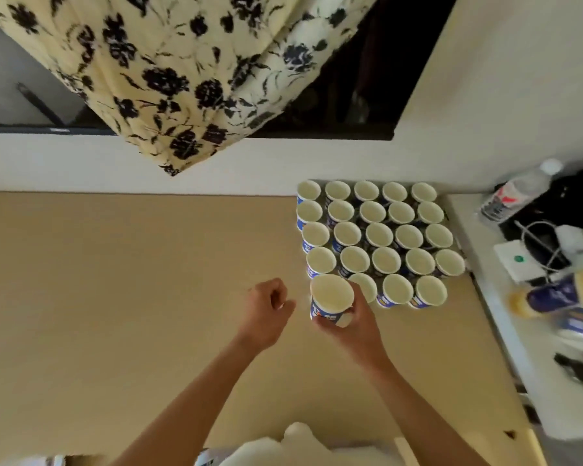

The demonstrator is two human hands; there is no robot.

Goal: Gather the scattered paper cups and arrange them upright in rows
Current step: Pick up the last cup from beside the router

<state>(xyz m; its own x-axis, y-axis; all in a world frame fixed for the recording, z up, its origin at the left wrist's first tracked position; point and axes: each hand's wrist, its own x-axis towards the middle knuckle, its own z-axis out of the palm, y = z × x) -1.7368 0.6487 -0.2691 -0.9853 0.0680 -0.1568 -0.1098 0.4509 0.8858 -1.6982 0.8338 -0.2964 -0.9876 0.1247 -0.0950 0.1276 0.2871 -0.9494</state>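
There's the right hand (354,326) gripping a cup (330,299) at seven o'clock of the rows (379,235), with the left hand (266,309) loosely curled, empty, at its nine.

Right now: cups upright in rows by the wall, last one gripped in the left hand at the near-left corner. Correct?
Not quite. The head view shows the right hand gripping that cup at the near-left corner; the left hand holds nothing. The other cups do stand upright in rows.
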